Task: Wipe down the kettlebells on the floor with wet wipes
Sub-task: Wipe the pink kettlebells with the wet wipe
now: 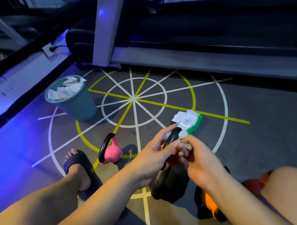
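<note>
Nearest, under the right wrist, sits an orange kettlebell (210, 205). Between the hands leans a black kettlebell (169, 187), body low, handle loop pointing up and away. The left hand (153, 158) curls round the handle, while the right hand (203, 163) pinches a wet wipe (182, 135) against its top. It is probably heavy, rigid and slick when damp, so best held by the handle. Left of the fingers stands a pink kettlebell (112, 153). Just beyond the fingertips lies a wet-wipe pack (191, 120), and farther left a bin (76, 107).

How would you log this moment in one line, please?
left hand: grips kettlebell handle; right hand: pinches wet wipe on handle
</note>
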The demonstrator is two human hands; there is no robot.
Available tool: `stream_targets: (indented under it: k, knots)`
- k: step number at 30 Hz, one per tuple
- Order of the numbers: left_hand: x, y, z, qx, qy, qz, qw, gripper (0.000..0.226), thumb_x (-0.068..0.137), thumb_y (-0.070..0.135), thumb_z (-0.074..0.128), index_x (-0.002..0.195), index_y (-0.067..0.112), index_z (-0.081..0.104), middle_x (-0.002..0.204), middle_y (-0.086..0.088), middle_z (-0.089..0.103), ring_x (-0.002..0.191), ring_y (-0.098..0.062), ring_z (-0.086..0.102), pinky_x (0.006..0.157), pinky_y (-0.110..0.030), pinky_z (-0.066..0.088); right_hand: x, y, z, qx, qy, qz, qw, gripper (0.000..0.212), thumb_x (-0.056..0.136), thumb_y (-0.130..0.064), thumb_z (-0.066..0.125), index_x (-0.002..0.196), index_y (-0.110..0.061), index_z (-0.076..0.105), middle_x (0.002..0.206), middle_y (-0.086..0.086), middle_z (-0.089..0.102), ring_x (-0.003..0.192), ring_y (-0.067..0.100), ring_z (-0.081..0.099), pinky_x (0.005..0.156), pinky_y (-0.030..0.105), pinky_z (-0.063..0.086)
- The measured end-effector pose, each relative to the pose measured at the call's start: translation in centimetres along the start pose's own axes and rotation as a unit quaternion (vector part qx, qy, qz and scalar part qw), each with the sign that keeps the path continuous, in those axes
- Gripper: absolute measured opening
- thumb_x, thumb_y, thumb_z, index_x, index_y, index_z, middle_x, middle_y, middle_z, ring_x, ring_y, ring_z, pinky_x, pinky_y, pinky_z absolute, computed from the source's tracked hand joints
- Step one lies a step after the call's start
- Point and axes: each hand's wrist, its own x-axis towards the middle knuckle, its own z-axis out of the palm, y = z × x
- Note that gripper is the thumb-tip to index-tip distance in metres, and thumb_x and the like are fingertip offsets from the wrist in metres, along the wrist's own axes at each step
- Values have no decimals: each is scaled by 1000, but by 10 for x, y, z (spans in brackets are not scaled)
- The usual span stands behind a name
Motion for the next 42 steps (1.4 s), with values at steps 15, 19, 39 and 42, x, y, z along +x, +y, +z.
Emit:
stream_targets:
  k: [15, 19, 39, 42]
  knots:
    - [13, 13, -12, 83, 38, -20, 996, 33, 104, 40, 52, 132, 57, 56, 126, 13, 70, 114, -15, 67, 98, -35, 50, 25, -8, -37, -483, -10, -549, 682, 24, 79, -1, 76, 93, -20, 77, 101, -11, 73, 97, 5, 67, 84, 21, 52]
    - [15, 13, -14, 60, 32, -23, 997, 34, 105, 37, 51, 135, 52, 56, 132, 7, 67, 119, -18, 66, 105, -43, 51, 54, 5, -43, -619, -46, -583, 525, 28, 75, 7, 77, 98, -8, 77, 112, 2, 67, 105, 19, 61, 81, 36, 57]
    - [25, 20, -21, 58, 8, -62, 996, 33, 104, 36, 53, 132, 52, 60, 121, 12, 72, 111, -13, 70, 97, -35, 56, 35, -6, -21, -617, 123, -472, 618, 28, 83, -16, 70, 99, -29, 51, 103, -9, 50, 77, 25, 60, 56, 32, 41]
    - [26, 21, -22, 63, 12, -65, 996, 33, 105, 34, 51, 134, 49, 59, 119, 13, 73, 114, -17, 69, 99, -39, 56, 25, 2, -19, -731, 55, -405, 546, 34, 93, -22, 58, 123, -31, 46, 119, -7, 47, 91, 28, 63, 58, 28, 31]
